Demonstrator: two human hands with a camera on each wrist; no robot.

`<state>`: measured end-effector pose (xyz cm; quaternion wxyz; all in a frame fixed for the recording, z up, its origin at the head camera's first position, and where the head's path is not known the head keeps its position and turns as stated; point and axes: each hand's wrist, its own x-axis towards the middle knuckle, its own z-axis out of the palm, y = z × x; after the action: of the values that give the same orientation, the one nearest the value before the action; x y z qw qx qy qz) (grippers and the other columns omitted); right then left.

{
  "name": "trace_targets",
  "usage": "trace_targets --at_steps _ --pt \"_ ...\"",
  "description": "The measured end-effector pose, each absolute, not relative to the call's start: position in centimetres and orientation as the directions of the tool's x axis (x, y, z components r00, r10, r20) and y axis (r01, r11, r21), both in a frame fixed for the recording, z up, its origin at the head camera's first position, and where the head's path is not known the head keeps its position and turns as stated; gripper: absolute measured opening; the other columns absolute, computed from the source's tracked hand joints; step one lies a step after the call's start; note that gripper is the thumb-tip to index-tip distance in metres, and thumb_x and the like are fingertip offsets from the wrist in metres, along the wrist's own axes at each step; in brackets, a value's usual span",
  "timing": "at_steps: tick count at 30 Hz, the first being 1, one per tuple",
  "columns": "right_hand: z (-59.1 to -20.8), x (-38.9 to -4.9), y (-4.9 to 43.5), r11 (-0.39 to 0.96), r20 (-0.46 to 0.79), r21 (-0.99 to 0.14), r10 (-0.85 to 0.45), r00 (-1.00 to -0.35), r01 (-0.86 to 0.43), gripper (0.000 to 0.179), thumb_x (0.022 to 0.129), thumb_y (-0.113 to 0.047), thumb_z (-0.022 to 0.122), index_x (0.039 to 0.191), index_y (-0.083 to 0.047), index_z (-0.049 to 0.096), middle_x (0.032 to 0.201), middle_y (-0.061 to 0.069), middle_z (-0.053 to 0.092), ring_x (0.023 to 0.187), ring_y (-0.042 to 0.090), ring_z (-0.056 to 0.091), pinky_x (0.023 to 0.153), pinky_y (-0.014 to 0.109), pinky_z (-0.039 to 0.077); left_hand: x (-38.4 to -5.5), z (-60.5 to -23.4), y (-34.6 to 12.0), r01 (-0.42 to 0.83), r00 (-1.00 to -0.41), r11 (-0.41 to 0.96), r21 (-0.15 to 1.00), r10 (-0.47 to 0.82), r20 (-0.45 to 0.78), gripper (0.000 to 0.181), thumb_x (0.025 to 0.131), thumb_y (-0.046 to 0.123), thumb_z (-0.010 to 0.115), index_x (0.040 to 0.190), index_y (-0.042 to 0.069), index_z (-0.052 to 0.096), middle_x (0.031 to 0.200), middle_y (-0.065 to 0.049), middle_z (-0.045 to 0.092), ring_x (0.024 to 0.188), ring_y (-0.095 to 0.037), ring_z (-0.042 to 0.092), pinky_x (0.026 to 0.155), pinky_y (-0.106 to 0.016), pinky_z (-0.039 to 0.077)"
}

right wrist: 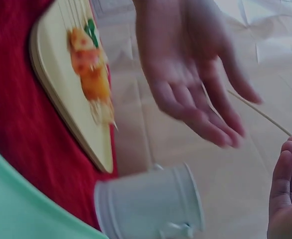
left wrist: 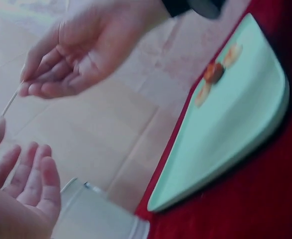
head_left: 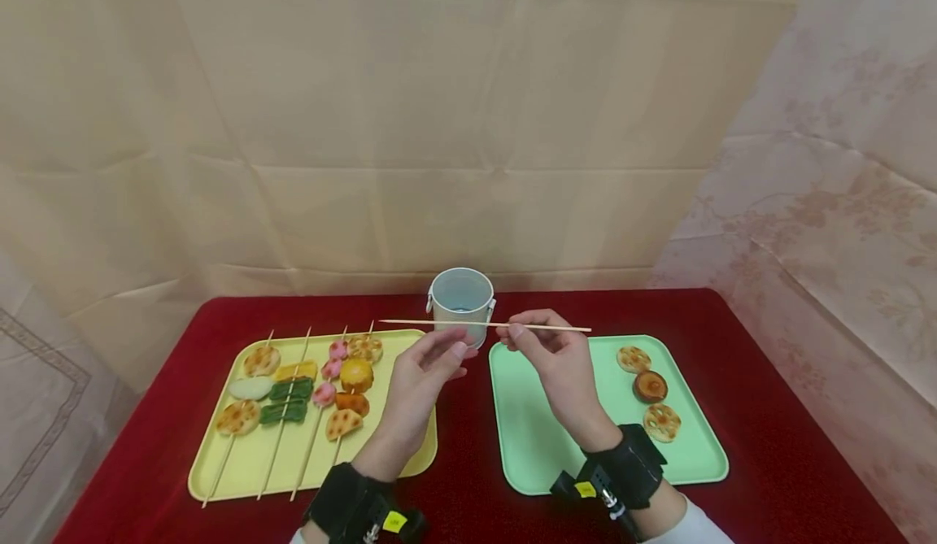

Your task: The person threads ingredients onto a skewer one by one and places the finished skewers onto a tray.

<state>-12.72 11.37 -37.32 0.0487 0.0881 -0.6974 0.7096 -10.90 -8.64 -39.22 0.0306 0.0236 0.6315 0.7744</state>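
Note:
My right hand (head_left: 562,369) pinches a bare bamboo skewer (head_left: 417,322) between thumb and fingertips, holding it nearly level above the table. Its pointed end reaches left, past my left hand (head_left: 419,381). That left hand is relaxed, thumb apart from the fingers, just below the skewer; the right wrist view shows its spread fingers (right wrist: 201,122) with nothing gripped. On the green tray (head_left: 527,438) beneath my right hand lie two browned round slices (head_left: 662,422) with a mushroom cap (head_left: 650,386) between them.
At left, a yellow tray (head_left: 256,479) bears several loaded skewers with green pieces (head_left: 285,411), pink pieces (head_left: 324,394) and browned slices (head_left: 237,418). A pale bucket (head_left: 461,290) with side handles stands behind my hands. Red cloth (head_left: 461,438) covers the table; a beige curtain (head_left: 439,121) hangs behind.

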Motion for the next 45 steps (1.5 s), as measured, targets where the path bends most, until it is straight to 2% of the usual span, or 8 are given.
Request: trace_targets --at_steps 8,14,20,27,32,37,43,45 --pt "-38.9 -12.0 10.1 -0.059 0.129 -0.99 -0.087 -0.988 -0.125 0.021 0.1 -0.02 0.071 0.113 -0.003 0.07 0.102 0.012 0.075 0.099 0.04 0.069 0.093 0.037 0.056 -10.6 -39.3 -7.6 -0.054 -0.998 -0.336 0.94 0.03 -0.047 0.039 0.104 0.023 0.064 0.133 -0.004 0.06 0.12 -0.013 0.071 0.112 -0.024 0.069 0.092 -0.031 0.055" --pt "-39.2 -12.0 10.0 -0.071 0.097 -0.993 -0.088 -0.991 -0.091 0.022 0.1 -0.019 0.071 0.114 -0.002 0.07 0.103 0.012 0.076 0.099 0.036 0.07 0.093 0.037 0.056 -10.7 -39.4 -7.5 -0.059 -0.996 -0.38 0.923 -0.037 -0.079 0.039 0.103 0.024 0.066 0.125 -0.008 0.063 0.107 -0.008 0.074 0.102 -0.018 0.07 0.089 -0.028 0.055" --pt "-39.2 -12.1 11.3 -0.038 0.088 -0.996 -0.066 -0.994 -0.086 0.028 0.1 -0.019 0.07 0.118 0.003 0.067 0.102 0.01 0.076 0.094 0.031 0.071 0.092 0.036 0.056 -11.1 -39.3 -8.5 -0.051 -0.989 -0.337 0.94 -0.116 -0.096 0.035 0.101 0.025 0.069 0.119 -0.004 0.068 0.101 -0.006 0.075 0.097 -0.016 0.068 0.084 -0.026 0.054" --pt "-39.1 -12.0 12.8 0.108 0.093 -0.989 -0.091 -0.992 -0.103 0.023 0.099 -0.02 0.073 0.112 -0.002 0.07 0.1 0.008 0.074 0.091 0.023 0.069 0.087 0.032 0.057 -11.7 -39.0 -10.1 0.012 -0.975 -0.219 0.976 -0.218 -0.037 0.032 0.102 0.023 0.069 0.113 -0.006 0.07 0.094 -0.004 0.076 0.093 -0.016 0.069 0.08 -0.025 0.054" --pt "-39.5 -11.8 12.5 0.227 0.104 -0.963 -0.191 -0.976 -0.147 0.013 0.095 -0.017 0.076 0.104 -0.007 0.074 0.095 0.005 0.074 0.086 0.019 0.068 0.079 0.029 0.055 -12.0 -38.8 -10.1 0.076 -0.964 -0.265 0.961 -0.264 0.003 0.024 0.101 0.019 0.069 0.102 -0.006 0.071 0.089 -0.003 0.076 0.086 -0.013 0.071 0.077 -0.025 0.055" --pt "-40.0 -11.4 11.7 0.228 0.065 -0.966 -0.228 -0.971 -0.118 0.011 0.095 -0.013 0.075 0.101 -0.004 0.074 0.09 0.008 0.073 0.081 0.018 0.068 0.073 0.028 0.053 -11.7 -39.0 -9.4 0.071 -0.97 -0.345 0.936 -0.243 -0.016 0.025 0.1 0.014 0.07 0.11 -0.009 0.07 0.098 -0.011 0.076 0.089 -0.015 0.072 0.081 -0.027 0.058" --pt "-40.4 -11.3 11.1 0.228 0.028 -0.969 -0.272 -0.962 -0.093 0.018 0.096 -0.017 0.074 0.106 -0.002 0.073 0.094 0.01 0.074 0.089 0.036 0.07 0.077 0.03 0.056 -11.0 -39.3 -8.9 0.02 -0.985 -0.392 0.92 -0.166 -0.05 0.036 0.102 0.016 0.068 0.127 -0.01 0.064 0.105 -0.012 0.076 0.096 -0.019 0.073 0.089 -0.032 0.058" --pt "-40.3 -11.3 11.2 0.269 0.032 -0.957 -0.287 -0.957 -0.112 0.019 0.096 -0.02 0.075 0.107 -0.004 0.073 0.096 0.006 0.075 0.091 0.033 0.07 0.078 0.03 0.055 -11.0 -39.3 -9.0 0.016 -0.986 -0.383 0.923 -0.161 -0.049 0.038 0.103 0.017 0.067 0.128 -0.01 0.063 0.102 -0.012 0.076 0.095 -0.019 0.074 0.088 -0.032 0.058"
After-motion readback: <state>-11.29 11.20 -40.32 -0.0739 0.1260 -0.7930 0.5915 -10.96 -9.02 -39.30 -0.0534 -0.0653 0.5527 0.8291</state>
